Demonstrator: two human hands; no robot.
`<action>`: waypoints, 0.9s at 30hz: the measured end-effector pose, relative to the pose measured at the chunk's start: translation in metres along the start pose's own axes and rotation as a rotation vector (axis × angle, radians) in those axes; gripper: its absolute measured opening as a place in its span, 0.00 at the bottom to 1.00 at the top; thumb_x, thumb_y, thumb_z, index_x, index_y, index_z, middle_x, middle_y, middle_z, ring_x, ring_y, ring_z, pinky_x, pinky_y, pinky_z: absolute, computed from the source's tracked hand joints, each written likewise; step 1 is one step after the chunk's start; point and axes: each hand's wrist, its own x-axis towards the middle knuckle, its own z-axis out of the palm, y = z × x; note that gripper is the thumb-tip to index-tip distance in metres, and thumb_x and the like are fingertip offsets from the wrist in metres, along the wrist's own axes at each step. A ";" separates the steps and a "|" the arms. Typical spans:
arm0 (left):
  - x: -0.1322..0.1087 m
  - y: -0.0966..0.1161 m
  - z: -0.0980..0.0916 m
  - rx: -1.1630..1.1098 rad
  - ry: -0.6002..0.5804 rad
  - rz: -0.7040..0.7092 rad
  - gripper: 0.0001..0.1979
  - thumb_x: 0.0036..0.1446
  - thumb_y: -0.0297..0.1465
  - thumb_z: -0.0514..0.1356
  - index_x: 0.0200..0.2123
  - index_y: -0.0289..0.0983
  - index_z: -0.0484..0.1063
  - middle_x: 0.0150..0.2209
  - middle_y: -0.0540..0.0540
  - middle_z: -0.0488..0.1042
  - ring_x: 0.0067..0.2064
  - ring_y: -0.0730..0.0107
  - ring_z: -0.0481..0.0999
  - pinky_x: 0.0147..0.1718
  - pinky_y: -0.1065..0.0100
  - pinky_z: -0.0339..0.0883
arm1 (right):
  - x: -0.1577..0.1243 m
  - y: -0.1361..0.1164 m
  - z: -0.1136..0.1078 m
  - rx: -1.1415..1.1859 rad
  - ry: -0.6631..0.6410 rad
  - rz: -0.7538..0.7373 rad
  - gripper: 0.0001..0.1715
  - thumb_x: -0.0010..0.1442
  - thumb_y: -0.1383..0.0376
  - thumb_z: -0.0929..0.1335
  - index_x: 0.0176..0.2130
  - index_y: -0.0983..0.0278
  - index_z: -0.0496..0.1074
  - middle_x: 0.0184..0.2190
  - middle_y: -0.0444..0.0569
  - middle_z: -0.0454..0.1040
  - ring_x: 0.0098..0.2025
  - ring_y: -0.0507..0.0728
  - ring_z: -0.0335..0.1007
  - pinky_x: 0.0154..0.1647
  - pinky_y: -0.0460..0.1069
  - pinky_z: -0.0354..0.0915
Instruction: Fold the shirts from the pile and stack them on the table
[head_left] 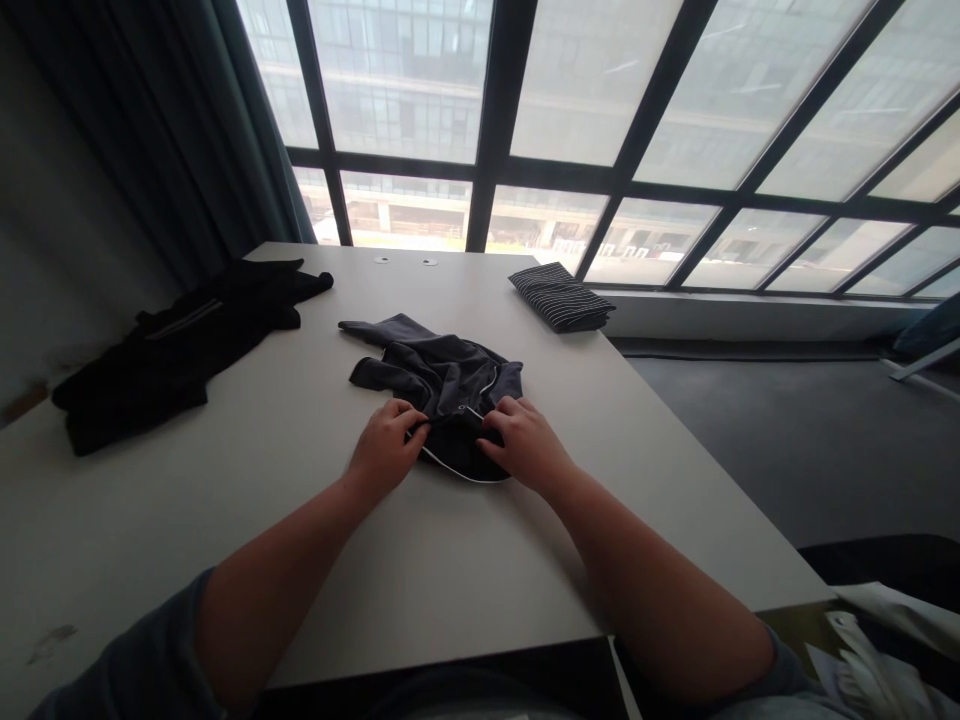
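Observation:
A dark grey garment [442,365] with white piping lies crumpled on the white table [420,560], its near end a black rounded part edged in white, perhaps a hood or collar. My left hand [388,440] pinches the garment's edge at the left of this part. On the other side my right hand [521,440] has its fingers closed on the cloth by the white trim. A small ring-like detail shows between the two hands. The fabric under my fingertips is partly hidden.
At the table's left lies a black garment [180,340], spread loosely. A folded black-and-white striped cloth [561,298] rests near the right edge. Large windows [570,90] stand behind, with a dark curtain [172,130] at left. Pale items [862,640] sit at lower right.

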 end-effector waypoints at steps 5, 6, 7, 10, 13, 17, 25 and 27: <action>0.000 -0.001 -0.005 0.166 0.003 0.114 0.10 0.66 0.32 0.61 0.45 0.40 0.83 0.46 0.40 0.75 0.48 0.54 0.74 0.52 0.54 0.69 | 0.003 -0.002 0.006 -0.048 -0.165 0.058 0.11 0.65 0.62 0.73 0.46 0.63 0.77 0.45 0.55 0.77 0.47 0.61 0.71 0.48 0.52 0.63; 0.000 0.000 -0.009 0.194 -0.005 0.150 0.11 0.66 0.30 0.61 0.48 0.41 0.83 0.48 0.40 0.75 0.50 0.53 0.74 0.52 0.54 0.69 | 0.004 0.000 0.007 -0.037 -0.166 0.059 0.08 0.67 0.64 0.70 0.45 0.63 0.77 0.45 0.54 0.78 0.47 0.61 0.72 0.47 0.51 0.63; 0.001 0.002 -0.012 0.208 -0.019 0.205 0.14 0.66 0.27 0.60 0.51 0.42 0.82 0.51 0.40 0.76 0.53 0.53 0.74 0.54 0.53 0.68 | 0.005 0.001 0.007 -0.022 -0.149 0.063 0.07 0.69 0.64 0.68 0.44 0.63 0.77 0.44 0.53 0.78 0.46 0.60 0.72 0.46 0.50 0.62; 0.001 0.008 -0.024 0.165 -0.174 0.461 0.23 0.66 0.20 0.56 0.56 0.47 0.80 0.58 0.44 0.77 0.59 0.57 0.74 0.59 0.55 0.65 | 0.007 0.003 0.005 0.030 -0.055 0.104 0.09 0.71 0.64 0.65 0.45 0.62 0.76 0.42 0.53 0.79 0.44 0.59 0.73 0.42 0.49 0.59; 0.000 0.012 -0.030 0.105 -0.399 0.593 0.20 0.66 0.27 0.62 0.58 0.50 0.79 0.56 0.46 0.79 0.56 0.61 0.78 0.60 0.59 0.65 | 0.007 0.004 0.004 0.124 0.005 0.156 0.10 0.72 0.63 0.64 0.46 0.62 0.74 0.39 0.51 0.79 0.39 0.57 0.73 0.38 0.48 0.57; 0.001 0.003 -0.032 0.160 -0.445 0.528 0.29 0.53 0.34 0.75 0.59 0.52 0.78 0.63 0.45 0.75 0.65 0.51 0.72 0.66 0.53 0.62 | 0.009 0.010 0.008 0.383 0.065 0.184 0.11 0.71 0.62 0.62 0.47 0.61 0.72 0.38 0.48 0.78 0.37 0.56 0.72 0.38 0.47 0.58; 0.014 -0.012 -0.037 0.198 -0.235 0.443 0.11 0.58 0.23 0.64 0.40 0.43 0.82 0.57 0.45 0.80 0.64 0.52 0.74 0.66 0.50 0.61 | 0.019 0.030 0.023 0.910 0.065 0.255 0.19 0.66 0.51 0.64 0.49 0.60 0.70 0.30 0.44 0.70 0.30 0.54 0.66 0.32 0.47 0.62; 0.014 -0.006 -0.040 0.128 -0.144 0.455 0.11 0.62 0.23 0.59 0.40 0.42 0.81 0.51 0.45 0.83 0.59 0.57 0.78 0.65 0.52 0.63 | 0.019 0.030 0.022 1.043 0.035 0.252 0.23 0.65 0.48 0.64 0.53 0.59 0.67 0.29 0.42 0.69 0.28 0.53 0.64 0.30 0.46 0.62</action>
